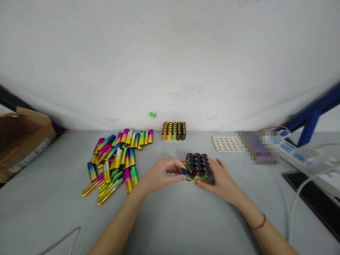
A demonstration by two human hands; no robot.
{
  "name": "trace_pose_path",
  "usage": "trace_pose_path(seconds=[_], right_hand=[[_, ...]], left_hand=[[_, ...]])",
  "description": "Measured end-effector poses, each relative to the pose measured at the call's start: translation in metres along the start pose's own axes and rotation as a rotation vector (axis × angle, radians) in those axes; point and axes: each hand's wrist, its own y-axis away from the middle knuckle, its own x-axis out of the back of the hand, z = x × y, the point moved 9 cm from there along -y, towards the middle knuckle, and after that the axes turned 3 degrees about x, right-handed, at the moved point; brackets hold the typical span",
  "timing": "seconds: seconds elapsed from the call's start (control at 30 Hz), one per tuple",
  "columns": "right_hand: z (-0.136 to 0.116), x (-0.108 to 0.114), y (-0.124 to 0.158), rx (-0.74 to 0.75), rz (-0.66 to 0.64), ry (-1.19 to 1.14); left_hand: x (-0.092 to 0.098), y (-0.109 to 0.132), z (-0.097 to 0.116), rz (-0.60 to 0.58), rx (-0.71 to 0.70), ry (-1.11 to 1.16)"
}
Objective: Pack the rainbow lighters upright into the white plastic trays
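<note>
On the table (164,219), insertion seems underway: tube (182,171) pinched by left fingers (175,162), cluster (197,163) alongside cupped by right fingers (206,186); alignment needed.

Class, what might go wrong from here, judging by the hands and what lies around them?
The left hand could bump the standing cases with the black-topped case it holds, perhaps toppling some, though the right hand cups their side. The white cable near the right forearm might snag it.
</note>
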Motion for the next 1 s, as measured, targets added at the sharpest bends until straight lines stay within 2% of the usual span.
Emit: trace_pose_path(seconds=[0.27, 0.4, 0.47, 0.57, 0.67, 0.87, 0.93, 1.0], right_hand=[[0.0, 0.0, -0.001, -0.009, -0.02, -0.002], [0.001, 0.0, -0.001, -0.011, -0.009, -0.007], [0.001, 0.0, -0.001, -0.01, -0.005, -0.009], [0.001, 0.0, -0.001, -0.008, -0.002, -0.004], [0.0, 0.0, 0.0, -0.005, 0.001, 0.002], [0.001, 0.0, 0.0, 0.006, 0.004, 0.009], [0.002, -0.001, 0.001, 0.014, 0.005, 0.014], [0.003, -0.001, 0.001, 0.022, 0.011, 0.02]], left_hand=[[-0.012, 0.004, 0.022, -0.007, -0.199, -0.423], [-0.017, 0.006, 0.02, 0.009, -0.201, -0.539], [-0.018, 0.006, 0.017, 0.018, -0.19, -0.58], [-0.022, 0.008, 0.017, -0.019, -0.25, -0.637], [-0.024, 0.01, 0.023, -0.043, -0.339, -0.662], [-0.024, 0.013, 0.036, -0.006, -0.451, -0.658], [-0.019, 0.013, 0.037, 0.013, -0.446, -0.647], [-0.007, 0.012, 0.036, 0.062, -0.391, -0.657]])
